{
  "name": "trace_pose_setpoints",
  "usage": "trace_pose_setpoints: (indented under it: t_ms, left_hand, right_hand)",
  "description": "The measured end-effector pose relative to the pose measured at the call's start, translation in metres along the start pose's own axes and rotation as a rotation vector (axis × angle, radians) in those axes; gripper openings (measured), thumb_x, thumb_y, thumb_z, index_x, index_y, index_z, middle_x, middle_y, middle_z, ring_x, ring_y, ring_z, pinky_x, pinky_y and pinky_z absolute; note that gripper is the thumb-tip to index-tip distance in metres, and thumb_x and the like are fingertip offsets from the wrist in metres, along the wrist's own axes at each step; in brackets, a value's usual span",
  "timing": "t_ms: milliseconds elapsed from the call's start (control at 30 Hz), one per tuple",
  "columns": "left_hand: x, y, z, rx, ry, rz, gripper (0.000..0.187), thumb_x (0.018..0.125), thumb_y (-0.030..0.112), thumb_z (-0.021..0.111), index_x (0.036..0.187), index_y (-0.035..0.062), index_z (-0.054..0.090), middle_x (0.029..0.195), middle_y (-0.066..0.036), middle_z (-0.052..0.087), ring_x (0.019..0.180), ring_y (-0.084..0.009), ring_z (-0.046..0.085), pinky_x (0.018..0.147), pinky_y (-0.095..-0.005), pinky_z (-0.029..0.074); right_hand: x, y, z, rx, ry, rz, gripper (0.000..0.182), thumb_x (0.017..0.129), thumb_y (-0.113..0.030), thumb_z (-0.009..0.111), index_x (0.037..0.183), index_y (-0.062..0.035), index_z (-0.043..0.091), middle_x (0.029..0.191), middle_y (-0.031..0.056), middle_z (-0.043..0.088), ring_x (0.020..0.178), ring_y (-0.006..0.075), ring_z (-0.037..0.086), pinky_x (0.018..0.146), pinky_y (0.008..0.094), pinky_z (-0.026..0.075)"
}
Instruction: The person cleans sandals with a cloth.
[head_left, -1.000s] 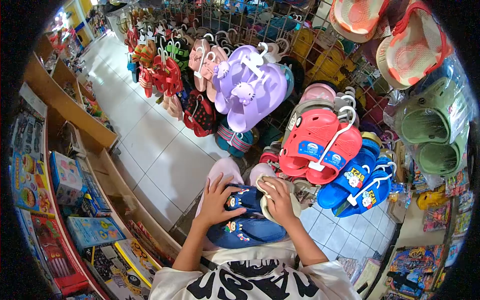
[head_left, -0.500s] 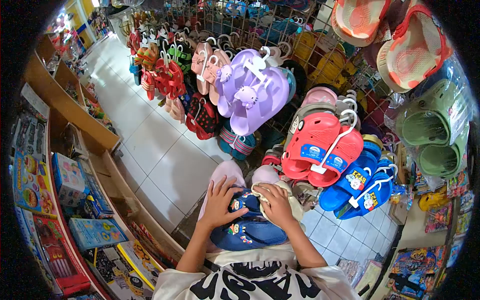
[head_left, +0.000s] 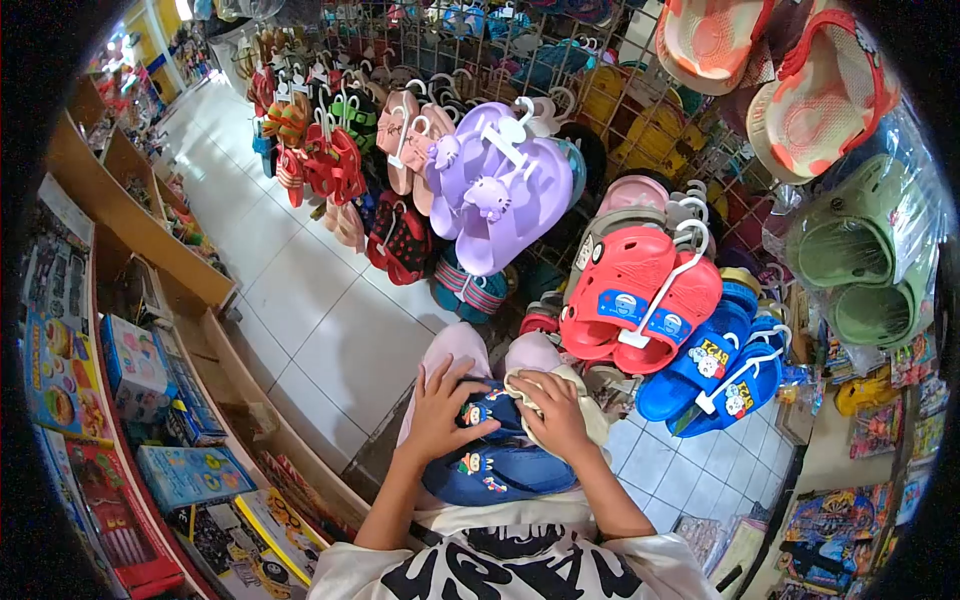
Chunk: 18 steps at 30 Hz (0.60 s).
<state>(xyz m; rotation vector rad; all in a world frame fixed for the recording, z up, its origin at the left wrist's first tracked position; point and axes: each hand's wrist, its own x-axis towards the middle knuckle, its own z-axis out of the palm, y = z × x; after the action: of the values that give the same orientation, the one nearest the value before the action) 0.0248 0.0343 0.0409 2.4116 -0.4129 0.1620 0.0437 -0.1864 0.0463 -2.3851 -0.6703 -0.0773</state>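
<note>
A pair of dark blue sandals [head_left: 505, 470] with small cartoon figures rests on my lap. My left hand [head_left: 440, 412] lies on the left part of the upper sandal, its fingers spread. On the right, my right hand [head_left: 550, 410] presses a cream cloth [head_left: 590, 408] against the same sandal; its fingers are bent over the cloth. Beyond the hands, two pale pink shapes [head_left: 455, 350] show at my knees.
Red clogs [head_left: 640, 300], blue slides [head_left: 715, 360] and lilac sandals [head_left: 500, 190] hang ahead on a wire rack. Green clogs [head_left: 850, 250] in clear plastic hang at the right. Shelves with boxed toys [head_left: 140, 370] line the left side, beside a tiled floor [head_left: 320, 330].
The view has shifted slightly, so the hanging footwear sits a little further left. My right hand's fingers have moved slightly on the cloth; my left hand stays on the sandal.
</note>
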Motion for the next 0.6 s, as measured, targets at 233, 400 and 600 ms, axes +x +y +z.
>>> trace_pose_setpoints:
  t_ms: [233,400,600]
  left_hand:
    - [0.001,-0.006,0.000,-0.124,-0.054,-0.016,0.049,0.070,0.050,0.075,0.106,0.0198,0.063,0.114,0.004,0.060,0.127,-0.0270,0.042,0.108,-0.0644,0.008]
    - [-0.002,-0.013,0.005,-0.147,-0.056,-0.049,0.051,0.069,0.049,0.076,0.109,0.0193,0.063,0.114,0.003,0.061,0.127,-0.0254,0.042,0.109,-0.0638,0.005]
    - [0.000,-0.013,0.002,-0.160,-0.102,-0.083,0.054,0.070,0.048,0.076,0.113,0.0196,0.062,0.119,0.000,0.059,0.130,-0.0267,0.039,0.110,-0.0625,0.002]
  right_hand:
    - [0.006,-0.003,0.002,-0.083,-0.129,-0.088,0.040,0.091,-0.031,0.055,0.131,-0.0239,0.054,0.136,-0.0002,0.049,0.122,0.0246,0.044,0.100,0.0420,0.032]
    - [0.009,-0.005,0.004,-0.069,-0.101,-0.055,0.037,0.092,-0.029,0.054,0.128,-0.0226,0.056,0.132,0.0000,0.052,0.119,0.0221,0.046,0.099,0.0401,0.032]
    - [0.011,-0.004,0.000,0.105,-0.068,0.003,0.044,0.090,-0.030,0.057,0.132,-0.0175,0.051,0.131,0.0026,0.052,0.125,0.0239,0.043,0.102,0.0399,0.031]
